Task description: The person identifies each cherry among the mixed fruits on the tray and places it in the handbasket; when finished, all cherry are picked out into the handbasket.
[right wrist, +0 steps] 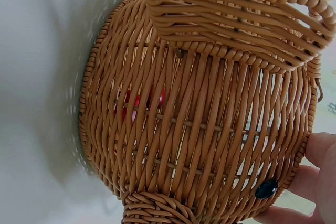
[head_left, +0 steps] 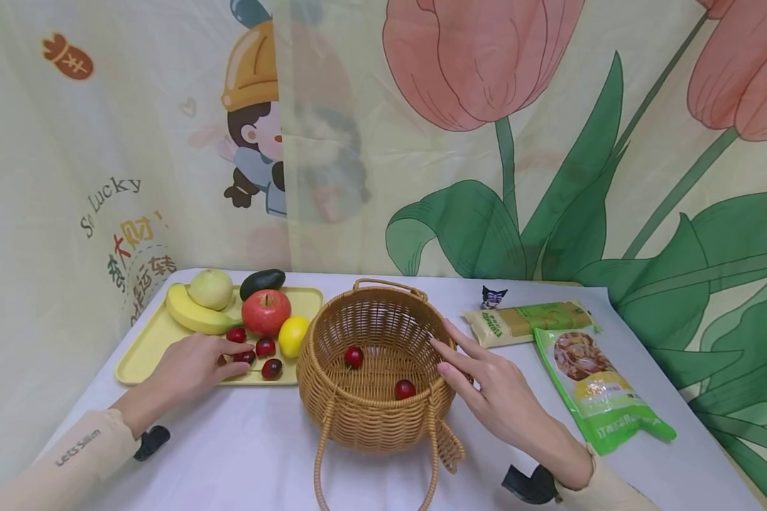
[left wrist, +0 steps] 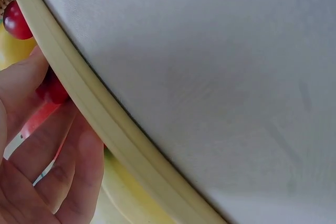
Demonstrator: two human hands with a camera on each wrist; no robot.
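Observation:
At the near edge of the yellow tray (head_left: 140,365), my left hand (head_left: 192,362) pinches a dark red cherry (head_left: 245,357) between thumb and fingers. The left wrist view shows this cherry (left wrist: 52,88) partly hidden by the fingers. Other cherries (head_left: 271,368) lie beside it on the tray. My right hand (head_left: 505,394) rests on the right side of the wicker basket (head_left: 377,429), its fairly straight fingers reaching over the rim. Two cherries, one farther back (head_left: 354,357) and one nearer (head_left: 405,389), lie inside the basket. Through the weave, some red shows in the right wrist view.
A banana (head_left: 198,312), green pear-like fruit (head_left: 211,289), avocado (head_left: 262,284), red apple (head_left: 266,312) and lemon (head_left: 293,336) share the tray. Right of the basket lie a tan packet (head_left: 530,323), a green bag (head_left: 597,387) and a small dark figure (head_left: 493,297). The basket handle (head_left: 319,465) hangs toward the front.

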